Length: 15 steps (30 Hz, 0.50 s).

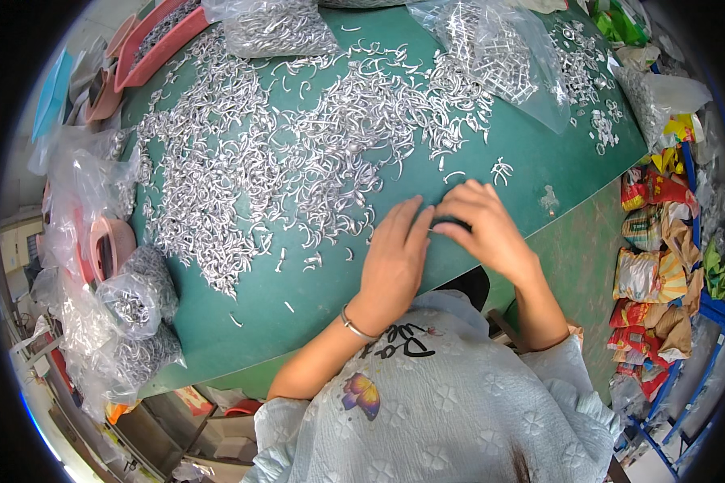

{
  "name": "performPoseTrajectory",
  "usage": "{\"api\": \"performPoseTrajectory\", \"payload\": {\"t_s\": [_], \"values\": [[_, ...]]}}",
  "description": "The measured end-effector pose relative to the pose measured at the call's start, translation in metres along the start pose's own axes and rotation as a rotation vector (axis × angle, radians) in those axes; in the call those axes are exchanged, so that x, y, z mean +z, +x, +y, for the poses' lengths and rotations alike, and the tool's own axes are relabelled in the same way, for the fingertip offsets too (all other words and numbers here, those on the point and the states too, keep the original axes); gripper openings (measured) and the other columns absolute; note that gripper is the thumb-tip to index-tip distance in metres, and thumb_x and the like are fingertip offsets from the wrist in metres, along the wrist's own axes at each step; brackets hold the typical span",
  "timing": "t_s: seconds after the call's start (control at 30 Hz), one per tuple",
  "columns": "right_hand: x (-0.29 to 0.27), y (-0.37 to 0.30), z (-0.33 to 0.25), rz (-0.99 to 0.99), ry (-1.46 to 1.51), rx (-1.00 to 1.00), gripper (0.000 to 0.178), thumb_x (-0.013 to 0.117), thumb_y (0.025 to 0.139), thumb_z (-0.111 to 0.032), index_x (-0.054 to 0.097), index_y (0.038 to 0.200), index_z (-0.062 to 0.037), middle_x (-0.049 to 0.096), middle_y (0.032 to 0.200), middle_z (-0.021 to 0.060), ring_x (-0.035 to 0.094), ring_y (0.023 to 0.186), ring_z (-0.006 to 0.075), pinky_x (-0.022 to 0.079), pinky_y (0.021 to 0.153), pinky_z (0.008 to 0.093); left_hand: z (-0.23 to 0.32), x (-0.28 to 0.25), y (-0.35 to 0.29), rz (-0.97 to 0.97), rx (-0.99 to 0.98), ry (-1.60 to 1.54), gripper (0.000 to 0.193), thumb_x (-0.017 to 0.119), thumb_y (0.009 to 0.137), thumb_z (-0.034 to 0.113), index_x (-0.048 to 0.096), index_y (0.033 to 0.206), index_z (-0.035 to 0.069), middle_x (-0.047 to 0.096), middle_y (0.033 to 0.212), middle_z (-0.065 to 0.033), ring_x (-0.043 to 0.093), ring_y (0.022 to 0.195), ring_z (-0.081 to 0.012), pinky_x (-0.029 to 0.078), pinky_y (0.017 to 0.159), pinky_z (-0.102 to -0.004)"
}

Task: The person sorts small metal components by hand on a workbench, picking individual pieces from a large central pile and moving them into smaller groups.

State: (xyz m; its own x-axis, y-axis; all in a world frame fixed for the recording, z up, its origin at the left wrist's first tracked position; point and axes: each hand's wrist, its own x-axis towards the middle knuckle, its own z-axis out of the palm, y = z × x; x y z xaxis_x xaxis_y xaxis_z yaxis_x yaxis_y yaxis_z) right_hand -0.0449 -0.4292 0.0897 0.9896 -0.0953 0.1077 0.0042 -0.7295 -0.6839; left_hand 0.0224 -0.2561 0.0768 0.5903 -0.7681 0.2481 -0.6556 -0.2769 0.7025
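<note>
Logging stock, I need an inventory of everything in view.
Flat green tabletop: one, green, centre
Small curved metal pieces: uncountable, silver, across tabletop
Clear plastic bags of metal parts: several, silver within, far edge, left
Long pink plastic tray: one, pink, upper left
Rounded pink plastic containers: at least two, pink, left
Blue plastic tray: one, blue, upper left
Printed plastic packages: several, red and yellow, right
Blue bars: several, blue, far right
Patterned fabric shirt: one, pale blue, bottom centre
Metal bracelet: one, silver, lower centre
Left hand: one, bare, centre
Right hand: one, bare, right of centre
</note>
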Motion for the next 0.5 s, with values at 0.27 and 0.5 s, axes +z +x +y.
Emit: {"api": "performPoseTrajectory", "payload": {"t_s": [0.27,0.5], "values": [[0.006,0.017,0.014,0.269,-0.385,0.015,0.009,0.067,0.079,-0.007,0.058,0.082,-0.0047,0.053,0.083,0.0084,0.05,0.084,0.0285,0.038,0.074,0.0395,-0.004,0.015,0.001,-0.084,0.082,0.111,0.018,0.06,0.082,0.002,0.059,0.1,0.002,0.055,0.099,-0.0109,0.053,0.088,-0.0278,0.041,0.075,-0.0368],[-0.009,0.011,0.025,0.433,-0.367,0.107,0.008,0.066,0.081,-0.005,0.058,0.08,-0.0033,0.058,0.078,0.0106,0.053,0.077,0.0301,0.038,0.071,0.0391,-0.001,0.009,-0.019,-0.024,0.059,0.067,0.014,0.059,0.083,-0.001,0.058,0.097,0.001,0.056,0.096,-0.0108,0.053,0.085,-0.0279,0.041,0.073,-0.0373]]}}
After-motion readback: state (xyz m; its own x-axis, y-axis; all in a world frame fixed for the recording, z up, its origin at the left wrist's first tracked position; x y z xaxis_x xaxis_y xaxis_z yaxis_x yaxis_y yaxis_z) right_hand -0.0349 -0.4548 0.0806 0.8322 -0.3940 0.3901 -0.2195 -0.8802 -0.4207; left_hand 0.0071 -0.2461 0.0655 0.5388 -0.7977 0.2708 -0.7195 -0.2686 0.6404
